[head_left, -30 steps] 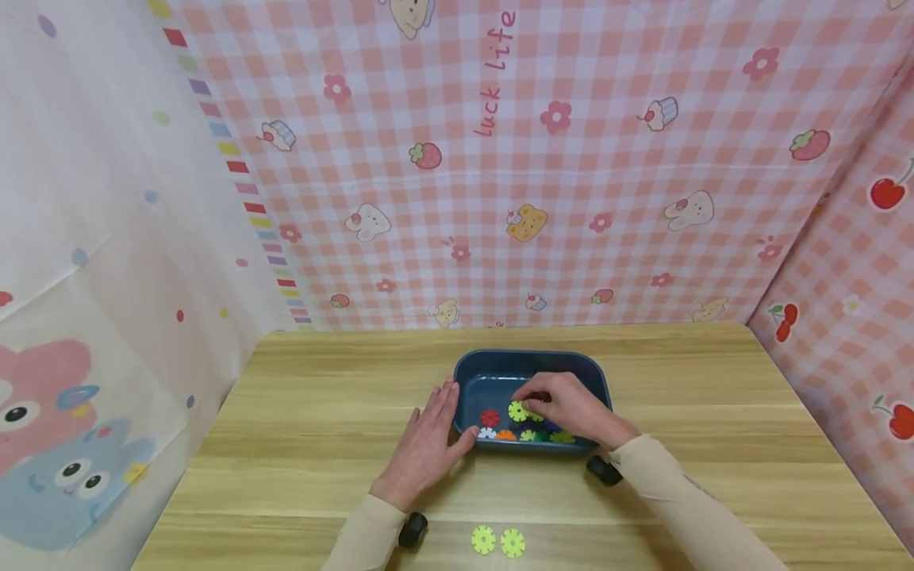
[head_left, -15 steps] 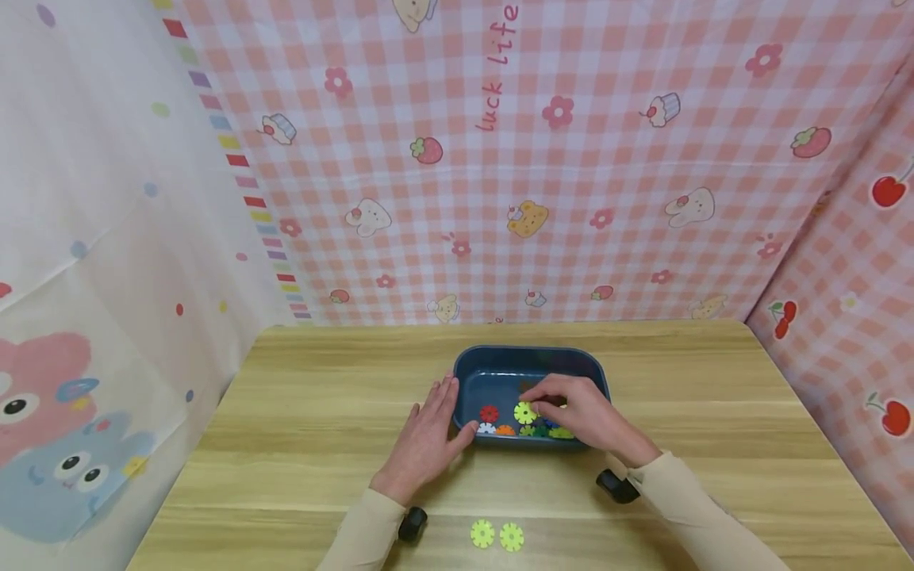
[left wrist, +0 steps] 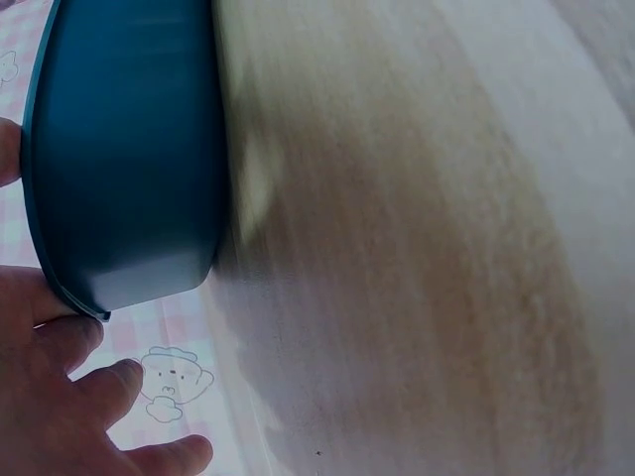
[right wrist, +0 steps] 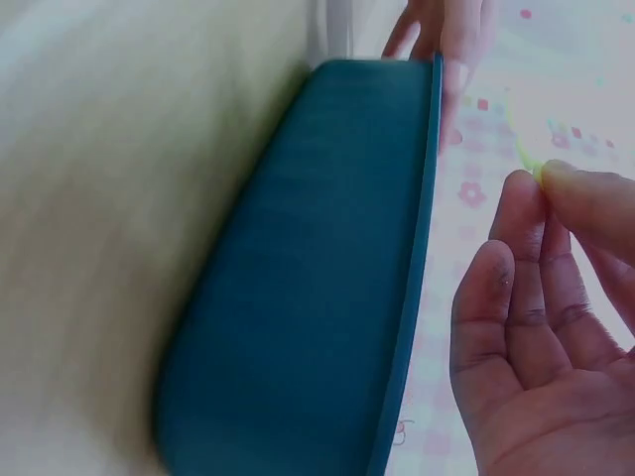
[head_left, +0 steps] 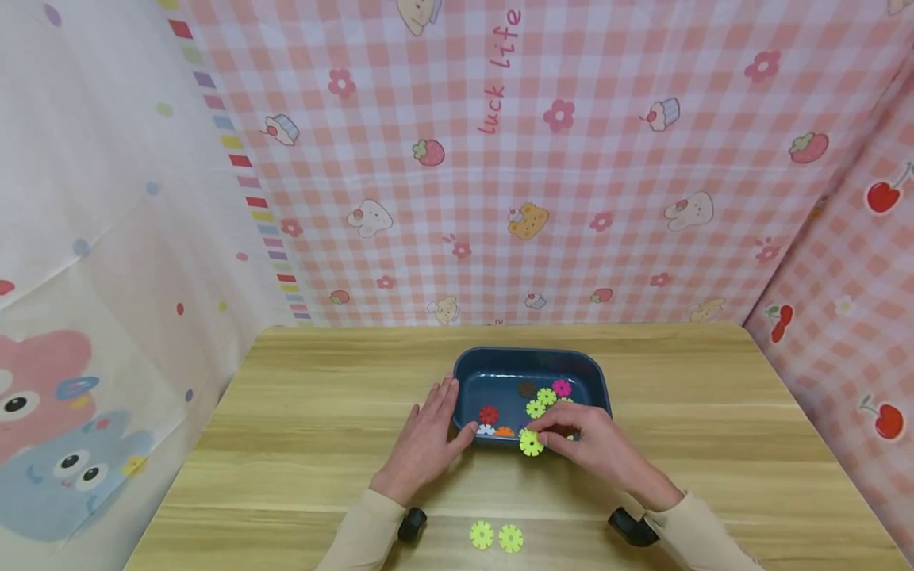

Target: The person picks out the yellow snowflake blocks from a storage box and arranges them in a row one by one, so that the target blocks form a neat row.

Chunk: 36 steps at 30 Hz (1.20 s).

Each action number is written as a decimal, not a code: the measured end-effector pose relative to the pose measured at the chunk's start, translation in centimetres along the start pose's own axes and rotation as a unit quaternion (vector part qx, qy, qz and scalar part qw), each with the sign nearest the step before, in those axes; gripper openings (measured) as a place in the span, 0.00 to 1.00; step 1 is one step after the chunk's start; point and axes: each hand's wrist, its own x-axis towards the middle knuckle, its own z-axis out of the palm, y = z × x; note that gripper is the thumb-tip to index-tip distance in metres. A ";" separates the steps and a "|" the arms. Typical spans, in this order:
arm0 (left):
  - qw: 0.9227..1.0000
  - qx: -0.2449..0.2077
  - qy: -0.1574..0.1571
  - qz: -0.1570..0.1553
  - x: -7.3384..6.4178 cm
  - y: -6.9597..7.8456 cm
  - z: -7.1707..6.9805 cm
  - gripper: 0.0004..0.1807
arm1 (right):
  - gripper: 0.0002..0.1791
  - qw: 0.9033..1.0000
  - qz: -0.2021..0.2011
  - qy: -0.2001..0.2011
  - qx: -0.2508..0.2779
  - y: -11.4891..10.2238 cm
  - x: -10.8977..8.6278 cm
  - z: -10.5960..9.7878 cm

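Note:
My right hand [head_left: 596, 444] pinches a yellow-green notched plastic disc [head_left: 531, 443] between thumb and fingertips, over the front rim of a dark blue bin [head_left: 493, 350]. In the right wrist view the disc [right wrist: 524, 139] shows as a thin pale edge at the fingertips. My left hand [head_left: 423, 450] lies along the bin's left end, fingers extended and thumb at the front corner. Inside the bin are a red disc [head_left: 489, 415], a pink disc [head_left: 562, 388], a brown disc [head_left: 527, 389] and several others, some hidden behind my right hand.
Two yellow-green discs [head_left: 481, 534] lie side by side on the wooden table [head_left: 343, 373], near its front. Checked cloth [head_left: 400, 182] hangs behind the table. A black wrist device [head_left: 632, 527] sits by my right wrist, another [head_left: 412, 525] by my left.
My right hand has drawn the yellow-green disc from inside the bin forward over the front rim, uncovering the pink disc and other discs. The left hand stays at the bin's left end.

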 end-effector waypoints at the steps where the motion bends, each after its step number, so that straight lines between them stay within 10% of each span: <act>1: 1.000 -0.001 0.000 -0.001 0.0 0.0 0.0 0.45 | 0.08 1.000 0.002 -0.001 -0.002 -0.1 -0.2 0.1; 20: 1.000 -0.005 0.002 0.001 -0.1 0.0 0.1 0.45 | 0.09 0.997 -0.008 -0.051 0.063 0.0 -4.3 2.4; 36: 1.000 -0.006 0.003 0.001 0.0 0.0 0.0 0.44 | 0.08 0.987 0.071 -0.118 0.079 0.8 -5.4 3.5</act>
